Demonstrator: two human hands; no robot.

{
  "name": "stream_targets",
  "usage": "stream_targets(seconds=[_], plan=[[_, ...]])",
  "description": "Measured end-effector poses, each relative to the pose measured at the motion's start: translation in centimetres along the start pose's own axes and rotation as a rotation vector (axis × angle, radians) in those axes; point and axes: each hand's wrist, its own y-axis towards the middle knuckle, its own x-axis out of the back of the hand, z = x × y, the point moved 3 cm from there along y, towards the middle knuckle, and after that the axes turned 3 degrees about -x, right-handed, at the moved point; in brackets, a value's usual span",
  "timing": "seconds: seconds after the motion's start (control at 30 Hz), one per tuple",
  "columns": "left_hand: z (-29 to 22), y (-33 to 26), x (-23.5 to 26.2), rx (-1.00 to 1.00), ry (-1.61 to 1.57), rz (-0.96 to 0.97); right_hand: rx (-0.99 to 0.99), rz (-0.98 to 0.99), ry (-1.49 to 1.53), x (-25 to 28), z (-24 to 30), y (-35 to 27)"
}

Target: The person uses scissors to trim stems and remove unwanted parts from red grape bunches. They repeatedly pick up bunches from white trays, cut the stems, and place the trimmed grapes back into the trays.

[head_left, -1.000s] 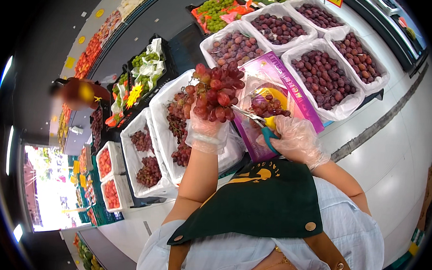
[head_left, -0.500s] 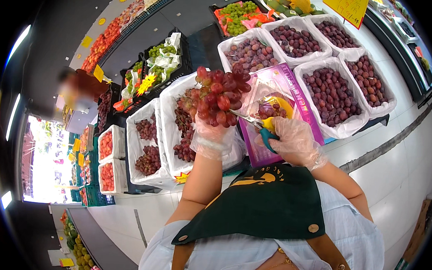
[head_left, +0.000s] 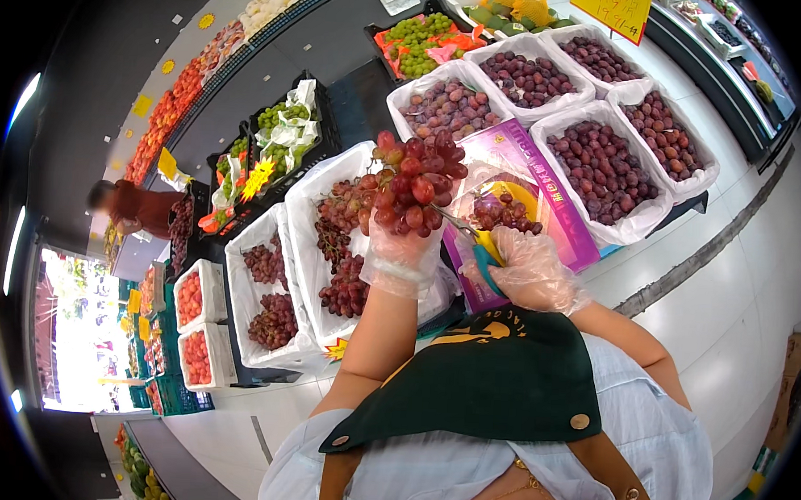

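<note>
In my gloved left hand (head_left: 400, 250) rests a bunch of red grapes (head_left: 414, 184), held up in front of me. The fingers curl under it and are partly hidden by the fruit. Gripped in my gloved right hand (head_left: 535, 269) is a pair of scissors (head_left: 487, 255) with teal and yellow handles. Its blades reach into the bunch's lower right side; their tips are hard to make out among the grapes. Just beyond the scissors is a purple fruit box (head_left: 559, 199) with a picture on it, and several loose grapes (head_left: 500, 211) lie over its middle.
White-lined crates of red grapes (head_left: 272, 320) stand at left. Lined crates of dark plums (head_left: 605, 174) stand at right. Black crates of green grapes (head_left: 285, 120) are farther back. A person (head_left: 138, 210) stands at far left. Yellow price signs (head_left: 614, 11) rise above the fruit.
The view has shifted slightly, moving the crates left in the picture. Both hands keep hold of the grapes and scissors, and the scissors have turned a little more steeply downward.
</note>
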Motion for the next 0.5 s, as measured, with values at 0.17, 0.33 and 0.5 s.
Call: stream_targets(seconds=[0.17, 0.33, 0.5], plan=[[-1.6, 0.1, 4.4, -0.044, 0.175, -0.124, -0.013, -0.038, -0.048, -1.2, 0.2, -0.7], [-1.2, -1.3, 1.8, 0.040, 0.127, -0.024, -0.044, -0.036, -0.001, -1.9, 0.7, -1.3], [-1.7, -1.6, 1.7, 0.062, 0.144, -0.054, -0.029, -0.045, -0.021, -2.9, 0.4, -1.6]])
